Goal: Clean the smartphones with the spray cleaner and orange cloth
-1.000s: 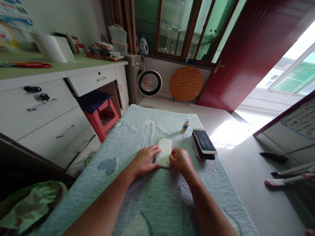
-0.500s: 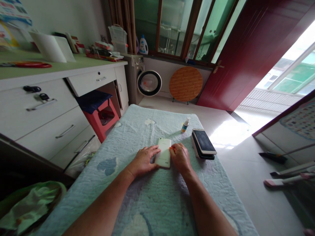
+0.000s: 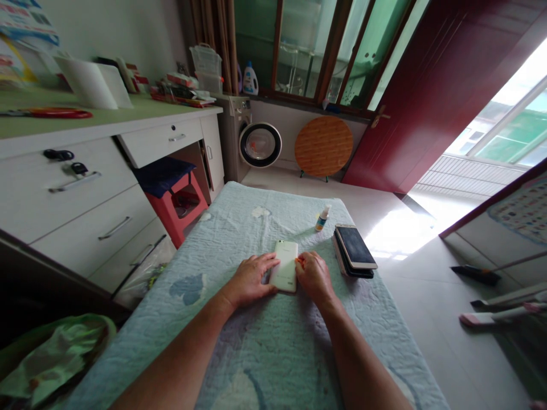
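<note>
Grasped by my left hand (image 3: 252, 277), a smooth white rectangular phone (image 3: 285, 266) lies flat on quilted pale-blue cloth (image 3: 273, 347); my right hand (image 3: 315, 277) pinches a small orange piece (image 3: 298, 260) at the phone's right edge.

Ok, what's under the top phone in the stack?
Below the top phone, a black edge and a paler edge stick out. The surfaces beneath are covered, so I can't identify them.

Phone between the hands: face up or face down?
Face down: the phone shows its pale back, camera at the far end.
</note>
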`<state>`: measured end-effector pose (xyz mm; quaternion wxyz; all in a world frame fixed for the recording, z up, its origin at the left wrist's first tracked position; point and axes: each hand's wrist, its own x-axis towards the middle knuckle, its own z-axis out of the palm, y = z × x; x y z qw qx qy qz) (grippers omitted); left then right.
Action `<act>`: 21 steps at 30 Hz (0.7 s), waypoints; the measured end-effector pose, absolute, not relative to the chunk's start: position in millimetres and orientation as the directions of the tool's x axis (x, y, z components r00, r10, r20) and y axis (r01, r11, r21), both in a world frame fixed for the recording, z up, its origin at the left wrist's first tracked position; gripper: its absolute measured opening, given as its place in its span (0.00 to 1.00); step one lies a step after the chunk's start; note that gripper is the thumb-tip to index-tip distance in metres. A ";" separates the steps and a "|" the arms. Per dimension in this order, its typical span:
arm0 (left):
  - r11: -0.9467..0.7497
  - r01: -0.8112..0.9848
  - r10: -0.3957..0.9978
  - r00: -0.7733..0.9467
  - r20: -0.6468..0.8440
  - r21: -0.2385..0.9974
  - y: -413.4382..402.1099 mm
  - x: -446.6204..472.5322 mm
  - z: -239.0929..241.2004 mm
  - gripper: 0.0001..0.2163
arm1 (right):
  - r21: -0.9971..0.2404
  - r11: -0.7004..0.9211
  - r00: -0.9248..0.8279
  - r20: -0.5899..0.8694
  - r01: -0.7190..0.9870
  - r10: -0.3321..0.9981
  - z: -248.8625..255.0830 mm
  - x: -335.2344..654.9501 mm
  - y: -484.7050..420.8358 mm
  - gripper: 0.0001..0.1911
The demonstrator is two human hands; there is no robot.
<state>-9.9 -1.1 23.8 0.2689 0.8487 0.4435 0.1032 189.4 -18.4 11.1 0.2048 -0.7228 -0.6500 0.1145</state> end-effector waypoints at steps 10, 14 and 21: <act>-0.467 0.699 0.812 0.581 -0.049 0.542 -0.5 -10.0 19.7 0.31 | -0.413 -0.094 0.121 0.040 0.906 0.992 17.6 187.4 -22.3 0.06; -0.467 0.697 0.813 0.580 -0.046 0.545 -0.3 -9.6 19.9 0.30 | -0.413 -0.093 0.118 0.034 0.906 0.992 18.1 186.9 -23.0 0.06; -0.474 0.689 0.813 0.581 -0.027 0.549 0.2 -10.4 17.3 0.30 | -0.391 -0.112 0.117 -0.013 0.913 0.993 19.6 187.0 -23.6 0.07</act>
